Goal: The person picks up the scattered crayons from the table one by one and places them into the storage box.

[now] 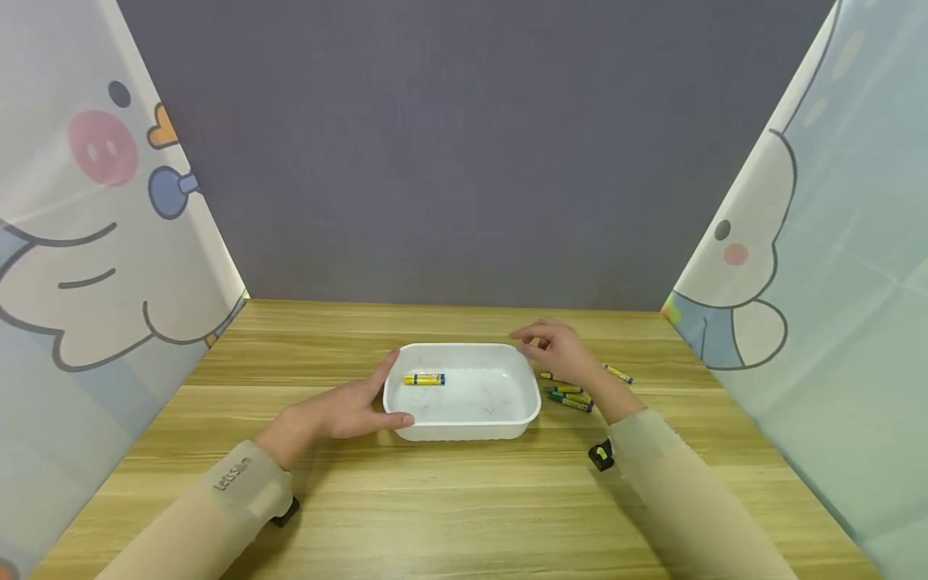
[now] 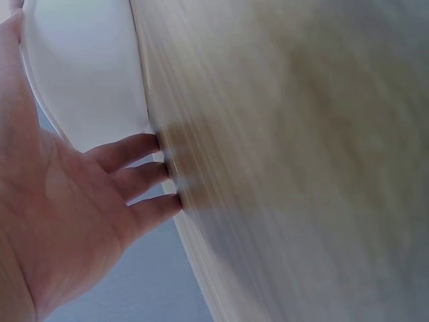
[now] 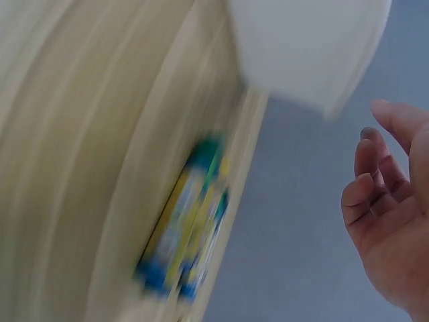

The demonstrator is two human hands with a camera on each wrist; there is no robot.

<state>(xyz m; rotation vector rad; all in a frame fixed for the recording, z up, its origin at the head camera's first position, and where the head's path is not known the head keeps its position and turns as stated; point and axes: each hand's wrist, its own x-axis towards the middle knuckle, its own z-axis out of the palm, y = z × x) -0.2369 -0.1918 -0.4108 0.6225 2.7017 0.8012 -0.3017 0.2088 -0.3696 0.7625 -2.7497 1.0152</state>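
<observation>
A white plastic tray (image 1: 464, 349) sits mid-table with one yellow-and-blue crayon (image 1: 424, 379) lying in its left half. My left hand (image 1: 371, 398) rests against the tray's left wall, fingers straight along the side and thumb at the front corner. In the left wrist view the left hand (image 2: 74, 215) lies beside the tray (image 2: 87, 67), fingertips on the wood. My right hand (image 1: 547, 346) hovers over the tray's far right corner, fingers loosely curled and empty. The blurred right wrist view shows that right hand (image 3: 392, 221) holding nothing.
Several loose crayons (image 1: 571, 397) lie on the wooden table just right of the tray, blurred in the right wrist view as crayons (image 3: 184, 228). One more crayon (image 1: 618, 373) lies farther right. Cartoon-print curtains close off both sides and a grey wall stands behind.
</observation>
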